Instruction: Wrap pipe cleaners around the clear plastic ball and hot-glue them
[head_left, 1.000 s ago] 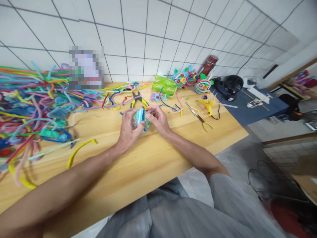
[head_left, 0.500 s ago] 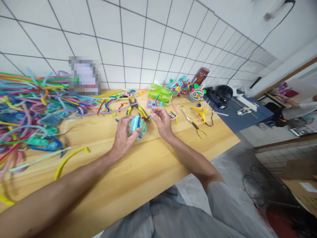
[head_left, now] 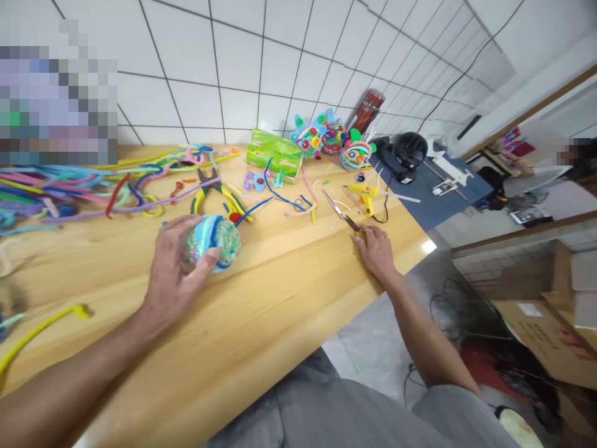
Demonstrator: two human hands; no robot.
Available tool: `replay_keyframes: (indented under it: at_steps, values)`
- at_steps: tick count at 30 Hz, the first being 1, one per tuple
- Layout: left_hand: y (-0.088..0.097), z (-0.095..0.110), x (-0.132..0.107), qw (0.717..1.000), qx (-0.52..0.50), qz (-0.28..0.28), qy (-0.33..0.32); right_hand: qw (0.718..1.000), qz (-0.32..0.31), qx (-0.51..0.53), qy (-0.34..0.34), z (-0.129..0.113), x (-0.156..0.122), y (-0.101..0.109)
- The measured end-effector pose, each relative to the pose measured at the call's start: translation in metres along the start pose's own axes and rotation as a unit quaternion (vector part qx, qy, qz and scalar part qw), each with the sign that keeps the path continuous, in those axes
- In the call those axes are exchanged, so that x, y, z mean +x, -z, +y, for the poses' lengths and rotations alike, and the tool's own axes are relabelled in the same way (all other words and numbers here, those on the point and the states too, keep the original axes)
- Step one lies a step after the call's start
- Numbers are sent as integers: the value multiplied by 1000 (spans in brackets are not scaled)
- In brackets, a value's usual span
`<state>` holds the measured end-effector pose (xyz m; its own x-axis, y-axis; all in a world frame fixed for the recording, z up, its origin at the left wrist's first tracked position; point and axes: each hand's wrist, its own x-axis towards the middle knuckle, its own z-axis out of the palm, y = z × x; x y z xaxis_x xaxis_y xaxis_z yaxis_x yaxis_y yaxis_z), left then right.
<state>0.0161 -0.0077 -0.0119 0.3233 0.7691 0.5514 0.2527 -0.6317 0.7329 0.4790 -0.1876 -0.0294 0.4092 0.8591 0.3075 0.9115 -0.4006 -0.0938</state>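
My left hand [head_left: 175, 270] is wrapped round a blue, green and white ball wound from pipe cleaners [head_left: 214, 239], holding it just above the wooden table [head_left: 261, 311]. My right hand [head_left: 375, 249] lies far to the right near the table's edge, its fingers closed over the yellow handles of thin long-nose pliers [head_left: 338, 210]. A yellow glue gun [head_left: 366, 196] lies just beyond the pliers.
Loose pipe cleaners [head_left: 60, 193] pile up at the left. Green-and-yellow cutters [head_left: 209, 190] lie behind the ball. A green box [head_left: 273, 152], colourful round figures [head_left: 333, 140] and a red canister [head_left: 366, 112] stand by the tiled wall. A dark blue mat [head_left: 433, 186] lies at the right.
My right hand has left the ball and moved right onto the long-nose pliers. My left hand alone keeps the ball. The view has swung to the right.
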Motion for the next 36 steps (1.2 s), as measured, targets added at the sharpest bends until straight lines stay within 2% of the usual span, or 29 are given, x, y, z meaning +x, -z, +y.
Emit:
replay_keyframes:
  at_steps: [4,8,9,11,13,14,16,18,20,23,27,36]
  values:
    - [1,0,1,1000,5,-6,-4,1000,7,-12,26,6,4,3]
    - [-1,4,-1,1000,15,3,-20,992,82,97,-10,5,7,22]
    - [-2,5,-2,1000,9,-3,-19,983,102,153,-21,1,8,28]
    - [-3,6,-1,999,7,-16,-33,950,77,298,-43,-17,14,42]
    - [-5,5,0,999,11,-9,-41,894,10,447,-29,-48,22,56]
    - [-6,5,0,999,14,-5,-38,873,-54,484,-7,-67,25,62]
    - [-7,4,0,999,20,-5,-36,858,-159,487,44,-111,29,73]
    - [-8,4,-1,999,20,-12,-35,869,-212,432,112,-155,32,81]
    - [-8,4,-1,999,15,-16,-38,892,-205,356,188,-191,34,85]
    - [-8,5,-1,999,9,-13,-42,894,-190,297,276,-226,37,87]
    - [-8,6,0,999,14,-12,-40,884,-194,297,305,-241,38,86]
    - [-10,8,1,999,7,-11,-33,872,-219,347,265,-235,39,83]
